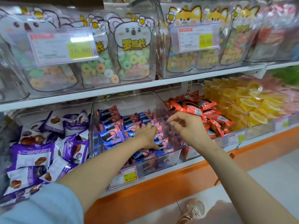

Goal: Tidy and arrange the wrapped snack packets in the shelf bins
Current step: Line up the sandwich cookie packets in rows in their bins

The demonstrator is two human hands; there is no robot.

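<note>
The middle clear bin (pixel 168 156) on the lower shelf holds several blue-and-pink snack packets (pixel 111 135), standing in rough rows. My left hand (pixel 148 136) reaches into it and rests with straight fingers on top of the packets near the bin's right side. My right hand (pixel 186 125) hovers at the clear wall between this bin and the bin of red packets (pixel 208 113). Its thumb and curled fingers pinch the wall's top edge.
A bin of purple-and-white packets (pixel 40 152) lies to the left and yellow wrapped sweets (pixel 252 102) to the right. The upper shelf carries bags of ring gummies (pixel 134 50) behind price cards (pixel 64 47). Price tags (pixel 124 177) hang on the orange shelf front (pixel 161 193).
</note>
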